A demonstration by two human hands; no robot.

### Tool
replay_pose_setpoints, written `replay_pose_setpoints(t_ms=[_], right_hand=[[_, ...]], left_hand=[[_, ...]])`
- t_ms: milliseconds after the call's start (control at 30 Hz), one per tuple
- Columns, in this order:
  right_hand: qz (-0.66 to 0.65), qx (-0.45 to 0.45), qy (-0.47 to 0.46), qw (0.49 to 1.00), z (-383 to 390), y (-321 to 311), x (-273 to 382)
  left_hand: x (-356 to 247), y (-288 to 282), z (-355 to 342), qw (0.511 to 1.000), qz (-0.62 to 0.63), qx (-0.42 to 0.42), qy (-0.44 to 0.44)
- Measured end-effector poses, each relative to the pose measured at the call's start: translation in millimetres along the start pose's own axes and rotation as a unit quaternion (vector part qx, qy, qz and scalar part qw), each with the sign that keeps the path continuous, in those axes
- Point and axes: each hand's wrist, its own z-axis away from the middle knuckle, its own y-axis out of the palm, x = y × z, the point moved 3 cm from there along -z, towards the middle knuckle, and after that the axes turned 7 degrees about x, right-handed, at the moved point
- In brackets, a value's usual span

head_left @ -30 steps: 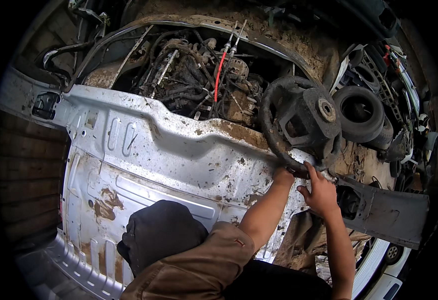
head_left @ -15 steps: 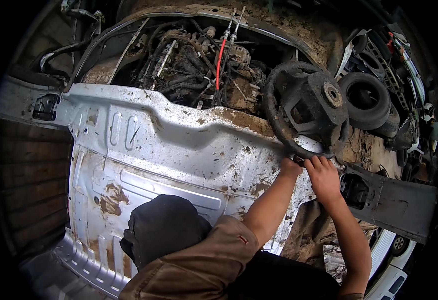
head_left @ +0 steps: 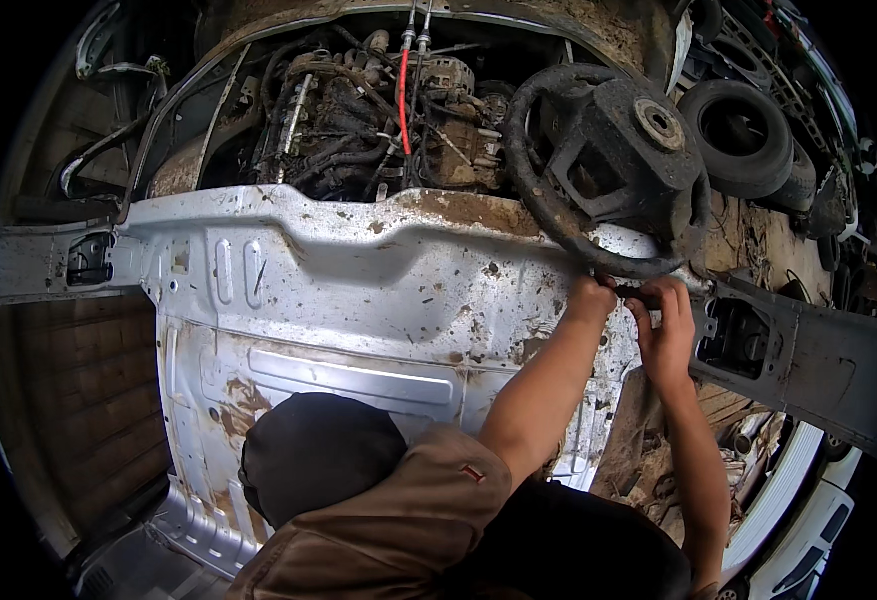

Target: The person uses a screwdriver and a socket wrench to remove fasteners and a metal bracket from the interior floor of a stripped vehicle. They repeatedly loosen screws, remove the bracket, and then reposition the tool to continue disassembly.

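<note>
With its fingers mostly hidden, the left hand (head_left: 592, 298) (its grip I cannot tell) is near the right hand (head_left: 669, 312), which pinches a dark piece (head_left: 638, 293), hard to recognise, beside the steering wheel (head_left: 613, 150), more exposed than before.

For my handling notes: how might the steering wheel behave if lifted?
The steering wheel is probably stiff, given its thick rim. The bulky hub likely makes it heavy toward the middle. Its round outline could let it roll.

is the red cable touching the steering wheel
Apart. The head view shows a plain gap: the red cable runs over the engine bay to the left of the steering wheel, with dirty engine parts visible between them.
</note>
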Motion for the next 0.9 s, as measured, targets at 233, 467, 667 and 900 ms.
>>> replay_pose_setpoints(t_ms=[233,467,667,900], right_hand=[[-0.135,-0.085,0.015,0.987,11.0,-2.5,-17.4],[-0.231,0.032,-0.076,0.969,-14.6,3.5,2.8],[-0.205,-0.062,-0.025,0.976,4.9,15.1,-15.2],[-0.13,-0.141,0.011,0.981,20.5,19.7,-11.6]], left_hand=[[-0.9,23.6,30.6,0.977,0.171,-0.122,-0.038],[-44.2,35.2,44.1,0.989,0.118,-0.002,-0.092],[-16.2,55.5,90.9,0.993,-0.115,0.017,0.009],[-15.9,0.2,48.7,0.985,-0.171,-0.034,0.005]])
